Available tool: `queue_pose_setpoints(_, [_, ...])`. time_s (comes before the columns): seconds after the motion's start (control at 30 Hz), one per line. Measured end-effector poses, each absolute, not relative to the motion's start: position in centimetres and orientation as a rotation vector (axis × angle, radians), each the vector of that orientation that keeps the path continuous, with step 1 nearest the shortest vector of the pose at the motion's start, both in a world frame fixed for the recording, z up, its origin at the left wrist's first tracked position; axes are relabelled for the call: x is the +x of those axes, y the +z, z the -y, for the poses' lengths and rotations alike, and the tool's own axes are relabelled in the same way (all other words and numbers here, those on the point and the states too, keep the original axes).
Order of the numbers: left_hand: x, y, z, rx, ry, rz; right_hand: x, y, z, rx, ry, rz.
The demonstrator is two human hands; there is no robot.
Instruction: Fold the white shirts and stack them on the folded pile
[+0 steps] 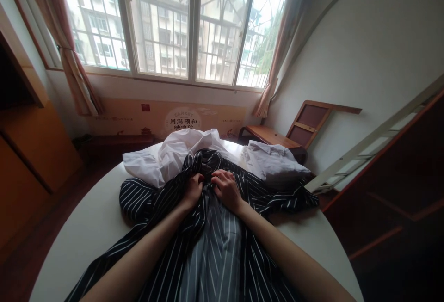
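Both hands are working at the top of the striped shirt (215, 246), which is lying spread on the round white table (90, 228). The garment's long axis is running straight away from the person, hem end toward the near edge, collar end pointing at the window (173, 24). One sleeve is reaching out to the left, the other trailing to the right. The left hand (193, 190) is curling its fingers tight, pinching a fold of the dark striped cloth near the collar. The right hand (226, 188) is sitting just beside it, fingers bent and pressing into the same fabric, gripping at the front opening; the two hands are nearly touching. Just past the collar a crumpled white shirt (166, 156) is lying in a heap, touching the striped one. To the right a folded pale shirt (274, 163) is resting on the table.
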State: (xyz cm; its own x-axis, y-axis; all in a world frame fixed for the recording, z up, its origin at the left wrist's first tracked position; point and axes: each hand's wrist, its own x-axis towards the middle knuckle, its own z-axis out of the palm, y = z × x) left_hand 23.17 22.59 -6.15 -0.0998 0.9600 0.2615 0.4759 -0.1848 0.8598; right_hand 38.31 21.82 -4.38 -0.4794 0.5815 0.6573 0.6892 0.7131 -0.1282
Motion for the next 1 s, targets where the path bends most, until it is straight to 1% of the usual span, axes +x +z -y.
queue_pose_setpoints(0.1, [23.1,-6.5,-22.8,1.695,1.248,-1.558,38.2,-4.3,-21.8,-0.924,-0.135,2.228])
queue_pose_setpoints(0.27, [23.1,-6.6,-22.5,1.788,1.266,-1.599,38.3,-4.3,-22.1,-1.066,-0.127,2.219])
queue_pose_setpoints(0.4, [23.0,-6.3,-21.5,1.805,1.246,-1.653,38.2,-4.2,-22.0,-1.095,-0.103,2.291])
queue_pose_setpoints(0.57, [23.6,-6.2,-18.8,1.731,1.297,-1.545,37.8,-4.4,-19.9,-1.102,0.072,2.3])
queue_pose_setpoints(0.73, [24.1,-5.8,-16.2,1.579,1.414,-1.398,37.3,-4.6,-17.7,-1.103,0.229,2.107])
queue_pose_setpoints(0.87, [23.9,-5.4,-15.8,1.497,1.441,-1.359,37.0,-4.4,-16.9,-0.987,0.202,2.077])
queue_pose_setpoints(1.0, [23.7,-5.3,-16.1,1.464,1.43,-1.294,37.0,-4.1,-16.3,-0.873,0.095,2.081])
